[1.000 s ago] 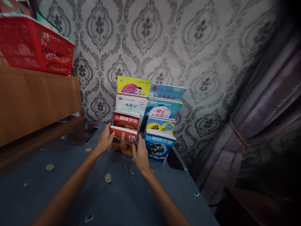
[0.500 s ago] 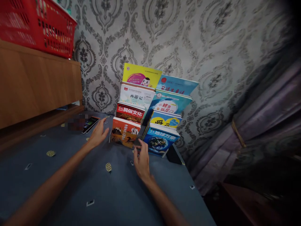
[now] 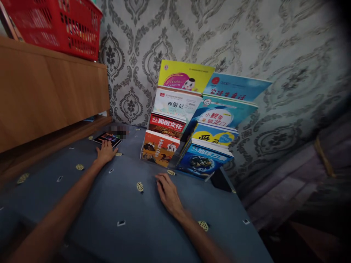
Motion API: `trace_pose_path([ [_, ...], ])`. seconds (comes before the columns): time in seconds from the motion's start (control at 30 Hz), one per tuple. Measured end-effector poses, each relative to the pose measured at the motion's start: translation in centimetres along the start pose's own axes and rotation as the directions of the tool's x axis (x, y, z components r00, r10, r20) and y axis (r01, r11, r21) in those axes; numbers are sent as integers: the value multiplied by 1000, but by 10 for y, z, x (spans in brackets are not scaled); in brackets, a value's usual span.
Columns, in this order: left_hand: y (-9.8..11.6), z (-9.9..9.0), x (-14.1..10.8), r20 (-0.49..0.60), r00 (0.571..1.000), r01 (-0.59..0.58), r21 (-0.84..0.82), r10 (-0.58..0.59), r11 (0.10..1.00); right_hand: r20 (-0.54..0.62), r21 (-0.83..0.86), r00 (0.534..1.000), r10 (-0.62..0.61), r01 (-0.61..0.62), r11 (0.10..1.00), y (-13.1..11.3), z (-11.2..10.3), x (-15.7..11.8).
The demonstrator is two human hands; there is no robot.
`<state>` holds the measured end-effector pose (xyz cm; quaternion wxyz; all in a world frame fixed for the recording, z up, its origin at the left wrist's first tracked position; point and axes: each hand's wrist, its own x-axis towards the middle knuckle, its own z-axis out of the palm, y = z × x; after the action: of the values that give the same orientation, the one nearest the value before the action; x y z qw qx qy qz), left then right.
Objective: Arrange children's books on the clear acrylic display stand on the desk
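My left hand (image 3: 106,151) is stretched out at the left, fingers apart, at the near edge of a flat, dark-covered item (image 3: 105,138), perhaps a book, lying on the cloth. Blurring hides part of it, and I cannot tell whether the fingertips touch it. Low over the patterned blue cloth is my right hand (image 3: 168,193), loosely bent and holding nothing. Beyond it stand two tilted, stepped columns of books. An orange book (image 3: 160,149) fronts the left column, with a red book (image 3: 167,126) behind it. A blue globe-cover book (image 3: 203,160) fronts the right column.
A wooden cabinet (image 3: 55,91) stands at the left, bearing a red plastic basket (image 3: 79,29). Patterned wallpaper (image 3: 131,73) rises behind the books. At the right, a tied curtain (image 3: 296,175) hangs beside the edge of the blue cloth (image 3: 148,226).
My left hand has moved away from the orange book to the dark flat item. My right hand has drawn back from between the two columns. The view has shifted, putting the books farther right.
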<state>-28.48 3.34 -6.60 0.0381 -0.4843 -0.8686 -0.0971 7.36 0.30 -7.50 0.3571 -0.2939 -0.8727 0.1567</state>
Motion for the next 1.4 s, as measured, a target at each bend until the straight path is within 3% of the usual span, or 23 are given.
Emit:
trace_pose_path([
  [0.43, -3, -12, 15, -3, 991, -132, 128, 133, 983, 20, -7, 1000, 10, -10, 1000, 0, -1, -6],
  [0.8, -30, -14, 19, -77, 940, -316, 159, 331, 935, -16, -38, 1000, 1, -1, 999, 2, -2, -5],
  [1.4, -34, -4, 23, -127, 928, -337, 120, 351, 934, 2, -159, 1000, -6, 6, 987, 9, 4, -8],
])
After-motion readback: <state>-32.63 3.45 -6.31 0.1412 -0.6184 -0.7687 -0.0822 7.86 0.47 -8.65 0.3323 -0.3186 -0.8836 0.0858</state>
